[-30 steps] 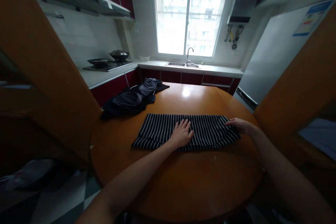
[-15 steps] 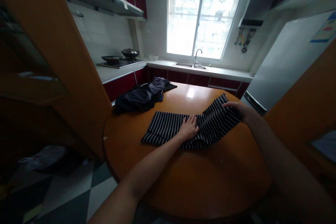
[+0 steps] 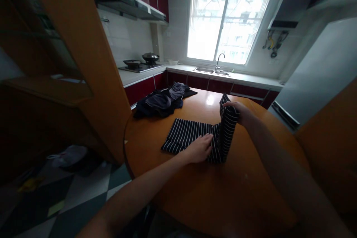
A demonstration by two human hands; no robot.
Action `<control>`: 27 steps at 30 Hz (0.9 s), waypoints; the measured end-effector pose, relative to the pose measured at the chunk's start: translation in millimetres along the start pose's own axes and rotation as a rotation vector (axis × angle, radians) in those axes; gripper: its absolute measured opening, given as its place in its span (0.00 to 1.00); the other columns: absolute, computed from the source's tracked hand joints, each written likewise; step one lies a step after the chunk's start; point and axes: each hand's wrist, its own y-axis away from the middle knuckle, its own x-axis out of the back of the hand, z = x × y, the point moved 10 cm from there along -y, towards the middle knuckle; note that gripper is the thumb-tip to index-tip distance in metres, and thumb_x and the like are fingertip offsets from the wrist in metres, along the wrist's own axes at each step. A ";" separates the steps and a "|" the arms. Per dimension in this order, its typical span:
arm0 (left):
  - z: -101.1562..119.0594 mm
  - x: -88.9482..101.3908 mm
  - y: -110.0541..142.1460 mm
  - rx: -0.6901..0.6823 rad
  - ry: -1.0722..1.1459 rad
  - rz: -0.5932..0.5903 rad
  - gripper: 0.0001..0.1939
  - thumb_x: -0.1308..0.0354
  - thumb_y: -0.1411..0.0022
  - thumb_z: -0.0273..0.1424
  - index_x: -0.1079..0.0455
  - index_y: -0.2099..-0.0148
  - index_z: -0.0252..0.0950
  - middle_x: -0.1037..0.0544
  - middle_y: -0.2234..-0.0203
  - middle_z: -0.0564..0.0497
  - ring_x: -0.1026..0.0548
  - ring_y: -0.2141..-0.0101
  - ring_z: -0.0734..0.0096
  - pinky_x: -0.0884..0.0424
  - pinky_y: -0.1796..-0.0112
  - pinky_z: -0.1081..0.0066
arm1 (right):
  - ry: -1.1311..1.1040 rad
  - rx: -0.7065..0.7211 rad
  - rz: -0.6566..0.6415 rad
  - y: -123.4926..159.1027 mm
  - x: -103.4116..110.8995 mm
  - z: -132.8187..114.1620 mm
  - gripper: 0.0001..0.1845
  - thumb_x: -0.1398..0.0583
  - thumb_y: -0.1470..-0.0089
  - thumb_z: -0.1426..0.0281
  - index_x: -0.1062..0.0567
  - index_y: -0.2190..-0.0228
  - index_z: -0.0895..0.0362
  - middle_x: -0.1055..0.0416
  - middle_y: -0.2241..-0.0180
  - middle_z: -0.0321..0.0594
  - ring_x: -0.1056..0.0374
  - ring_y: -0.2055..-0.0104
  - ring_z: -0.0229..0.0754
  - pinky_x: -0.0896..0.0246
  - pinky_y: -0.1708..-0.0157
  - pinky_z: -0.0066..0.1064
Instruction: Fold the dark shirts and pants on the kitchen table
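A black garment with white stripes (image 3: 185, 132), its kind not clear from its folded shape, lies on the round wooden table (image 3: 178, 186). Its left part is flat, while the right part stands up in a fold. My left hand (image 3: 201, 148) rests on the garment near that fold, fingers stretched out and pressing lightly. My right hand (image 3: 240, 113) is closed around the top of the raised right part and holds it upright above the table. Some of the right fingers are hidden behind the cloth.
A pile of dark clothes (image 3: 161, 100) lies at the table's far left. Beyond are a counter with a sink (image 3: 205, 70), a stove (image 3: 143, 67) with a pan and a lidded wok, and a fridge (image 3: 326, 70) at right. A wooden cabinet (image 3: 111, 111) stands close on the left.
My right hand has moved left and lifted the garment's right end from a low slant to upright, folding it toward my left hand. The view has turned slightly left.
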 end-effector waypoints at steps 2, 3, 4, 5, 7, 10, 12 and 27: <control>-35.3 46.7 -2.5 0.175 0.272 0.183 0.28 0.53 0.31 0.40 0.39 0.33 0.33 0.35 0.36 0.39 0.38 0.36 0.56 0.44 0.36 0.56 | -0.097 -0.053 -0.042 -5.2 -21.0 4.0 0.04 0.37 0.53 0.73 0.28 0.75 0.58 0.28 0.80 0.37 0.32 0.79 0.38 0.33 0.78 0.28; -56.5 65.5 -1.4 0.275 0.445 0.271 0.28 0.54 0.31 0.40 0.37 0.34 0.33 0.32 0.38 0.38 0.33 0.38 0.55 0.39 0.38 0.55 | -0.127 -0.063 -0.056 -7.6 -32.5 4.1 0.04 0.36 0.54 0.74 0.28 0.74 0.59 0.29 0.81 0.36 0.32 0.79 0.38 0.34 0.78 0.28; -75.7 78.4 0.9 0.360 0.628 0.336 0.28 0.55 0.30 0.42 0.38 0.35 0.33 0.30 0.39 0.38 0.30 0.41 0.55 0.35 0.41 0.55 | -0.126 -0.059 -0.061 -10.0 -44.3 3.2 0.04 0.36 0.55 0.74 0.28 0.74 0.59 0.30 0.81 0.35 0.33 0.80 0.37 0.35 0.79 0.27; -91.1 85.9 3.6 0.423 0.806 0.373 0.28 0.56 0.29 0.44 0.39 0.35 0.34 0.29 0.40 0.37 0.28 0.43 0.55 0.32 0.44 0.54 | -0.104 -0.050 -0.062 -12.5 -57.4 2.6 0.05 0.36 0.55 0.74 0.27 0.73 0.59 0.31 0.82 0.34 0.34 0.81 0.37 0.36 0.80 0.26; -107.8 91.9 9.0 0.475 1.090 0.376 0.30 0.59 0.29 0.48 0.42 0.33 0.37 0.29 0.40 0.38 0.24 0.47 0.56 0.27 0.49 0.54 | -0.008 -0.025 -0.071 -17.9 -89.1 4.8 0.04 0.36 0.55 0.75 0.27 0.73 0.59 0.32 0.83 0.33 0.36 0.82 0.35 0.41 0.82 0.24; -117.4 98.6 21.8 0.491 1.199 0.357 0.34 0.60 0.30 0.53 0.47 0.30 0.40 0.27 0.42 0.40 0.22 0.51 0.56 0.25 0.52 0.53 | 0.202 0.056 -0.072 -26.2 -144.4 18.8 0.04 0.36 0.55 0.76 0.27 0.75 0.59 0.33 0.84 0.30 0.38 0.82 0.33 0.44 0.81 0.23; -126.2 107.2 32.6 0.518 1.098 0.407 0.35 0.60 0.31 0.54 0.48 0.29 0.42 0.26 0.43 0.44 0.22 0.50 0.55 0.26 0.51 0.53 | 0.321 0.114 -0.100 -28.7 -184.5 36.4 0.04 0.34 0.56 0.76 0.26 0.75 0.59 0.30 0.80 0.32 0.35 0.78 0.35 0.42 0.78 0.23; -157.3 125.7 42.7 0.508 0.362 0.405 0.29 0.40 0.43 0.23 0.30 0.38 0.35 0.31 0.38 0.44 0.33 0.38 0.58 0.43 0.36 0.60 | 0.629 0.330 0.050 -44.3 -100.0 77.2 0.21 0.45 0.39 0.68 0.24 0.47 0.59 0.25 0.47 0.49 0.29 0.46 0.48 0.38 0.44 0.39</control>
